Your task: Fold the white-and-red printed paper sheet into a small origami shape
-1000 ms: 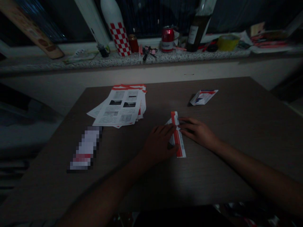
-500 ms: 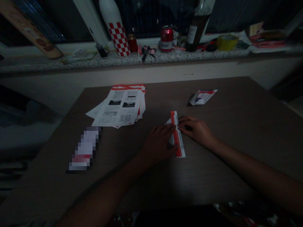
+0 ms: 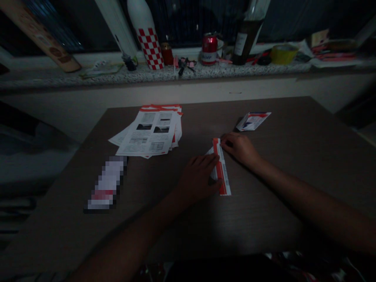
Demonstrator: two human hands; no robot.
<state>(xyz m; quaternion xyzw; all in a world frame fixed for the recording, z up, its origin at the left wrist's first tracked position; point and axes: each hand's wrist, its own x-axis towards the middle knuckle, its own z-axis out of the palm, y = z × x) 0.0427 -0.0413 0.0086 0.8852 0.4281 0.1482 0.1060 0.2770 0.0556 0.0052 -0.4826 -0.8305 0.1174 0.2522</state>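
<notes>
A folded paper strip [image 3: 222,172], red and white with print, lies lengthwise on the table in front of me. My left hand [image 3: 199,174] rests flat across its left side, fingers stretched out and thumb lower down, pressing on it. Part of a paper flap shows beneath those fingers. At the strip's far right edge, my right hand [image 3: 239,147] has thumb and fingers closed together on the paper near its top corner. Beyond that hand, a small folded paper piece [image 3: 254,121] in white, red and blue stands on the table.
A fanned stack of printed sheets [image 3: 147,135] lies at the back left, with a blurred-out phone [image 3: 107,182] nearer me. Along the granite windowsill [image 3: 111,78] stand a checkered bottle [image 3: 150,47], a red can [image 3: 209,49], a dark bottle [image 3: 245,41] and yellow tape [image 3: 283,54].
My right hand has slid away from me along the strip's right edge, from about its middle to its far end. My left hand stays in place on the paper.
</notes>
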